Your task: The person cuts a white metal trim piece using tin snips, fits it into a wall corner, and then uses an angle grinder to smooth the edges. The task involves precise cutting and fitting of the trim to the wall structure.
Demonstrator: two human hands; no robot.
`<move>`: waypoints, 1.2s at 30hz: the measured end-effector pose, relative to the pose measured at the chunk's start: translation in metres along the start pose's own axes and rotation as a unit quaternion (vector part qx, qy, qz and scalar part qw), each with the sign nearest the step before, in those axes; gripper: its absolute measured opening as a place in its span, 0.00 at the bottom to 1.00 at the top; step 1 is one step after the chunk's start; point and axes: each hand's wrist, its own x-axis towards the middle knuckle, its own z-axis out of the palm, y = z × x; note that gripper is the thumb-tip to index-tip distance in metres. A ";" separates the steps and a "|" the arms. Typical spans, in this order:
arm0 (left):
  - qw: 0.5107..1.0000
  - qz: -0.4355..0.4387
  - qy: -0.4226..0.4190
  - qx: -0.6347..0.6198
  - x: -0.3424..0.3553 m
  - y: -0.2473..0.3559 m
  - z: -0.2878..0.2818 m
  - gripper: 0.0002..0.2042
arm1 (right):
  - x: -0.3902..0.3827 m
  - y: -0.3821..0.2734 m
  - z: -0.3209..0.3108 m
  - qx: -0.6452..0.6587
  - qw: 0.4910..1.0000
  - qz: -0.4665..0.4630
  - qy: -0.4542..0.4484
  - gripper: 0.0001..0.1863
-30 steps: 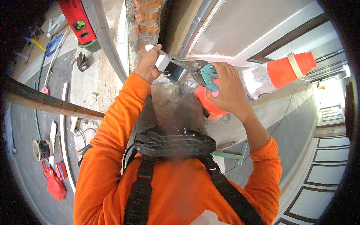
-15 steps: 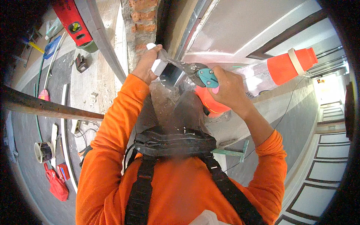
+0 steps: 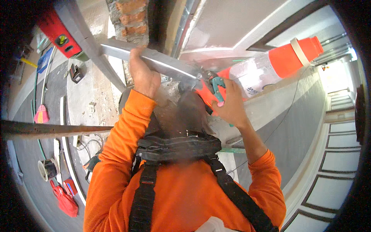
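My left hand [image 3: 143,75] is closed round a grey metal channel profile [image 3: 170,69], its thumb over the upper face. The profile slants from upper left down to the right in front of my knees. In my right hand [image 3: 234,102] is a pair of tin snips [image 3: 218,87] with teal and pink grips. The snips' jaws are at the profile's right end, blurred, so I cannot tell whether they touch the metal. An orange object stands behind and below the snips, partly hidden.
An orange-and-white traffic post [image 3: 284,60] leans at right beside the panelled wall. A brick pillar [image 3: 131,18] rises ahead. At left are a red spirit level [image 3: 62,34] on an upright, a long bar [image 3: 58,130], a tape roll [image 3: 47,169] and a red bag [image 3: 65,199].
My left hand has turned the profile from nearly end-on to lengthwise across the view. My right hand has lowered slightly with the snips. The view has shifted a little.
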 end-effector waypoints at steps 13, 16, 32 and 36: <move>0.912 0.361 -0.176 0.079 -0.074 0.033 0.069 0.16 | -0.022 -0.028 0.025 0.200 0.977 0.066 0.026 0.44; 0.876 0.440 -0.187 0.063 -0.079 0.037 0.077 0.20 | -0.019 -0.033 0.030 0.236 0.969 0.075 0.023 0.44; 0.820 0.529 -0.206 0.065 -0.096 0.037 0.077 0.28 | 0.034 -0.085 0.015 0.112 0.984 0.121 0.061 0.20; 0.825 0.522 -0.216 0.032 -0.091 0.048 0.076 0.26 | 0.036 -0.059 0.037 0.187 0.973 0.124 0.046 0.19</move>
